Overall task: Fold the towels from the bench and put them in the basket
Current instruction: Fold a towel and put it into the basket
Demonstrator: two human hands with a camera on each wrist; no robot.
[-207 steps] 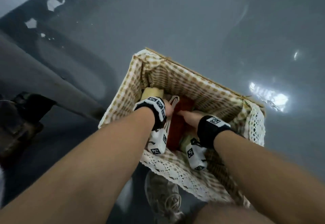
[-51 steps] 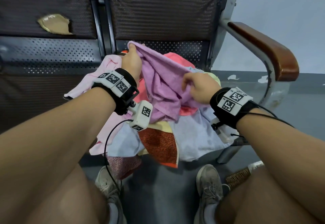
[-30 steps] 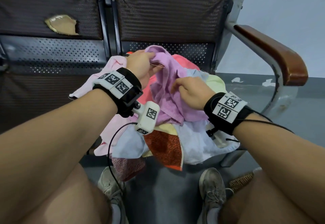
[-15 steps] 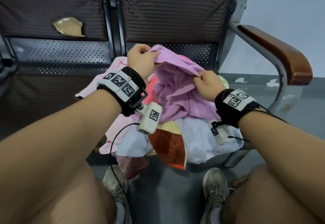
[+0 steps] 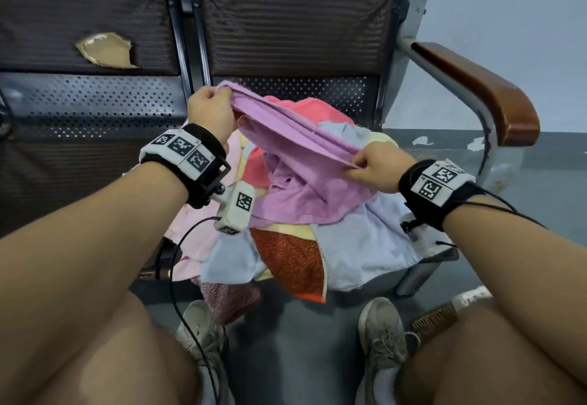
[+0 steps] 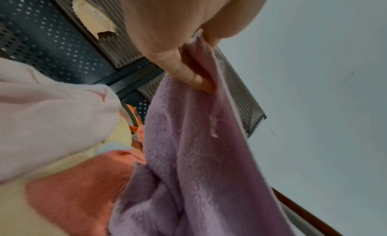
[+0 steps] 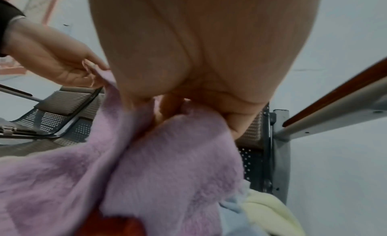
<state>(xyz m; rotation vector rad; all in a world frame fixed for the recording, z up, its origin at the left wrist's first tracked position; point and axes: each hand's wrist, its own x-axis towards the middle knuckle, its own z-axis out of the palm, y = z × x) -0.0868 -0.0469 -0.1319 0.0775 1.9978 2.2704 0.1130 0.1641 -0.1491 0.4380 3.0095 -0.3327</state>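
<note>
Hands — left [image 5: 209, 115], right [image 5: 374, 168] — pinch purple towel [image 5: 301, 163] edge above pile.

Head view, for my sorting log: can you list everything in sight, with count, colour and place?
purple towel: one, held stretched above the pile
pile: several towels, pale blue, pink, yellow, coral, rust-red, on the right seat
bench: dark perforated metal, torn back pad on the left seat
armrest: one, brown, right end of bench
basket: only a wicker corner shows, on the floor by the right shoe
shoes: two, grey, on the floor
left hand: pinches the towel's far corner
right hand: pinches its near edge
</note>
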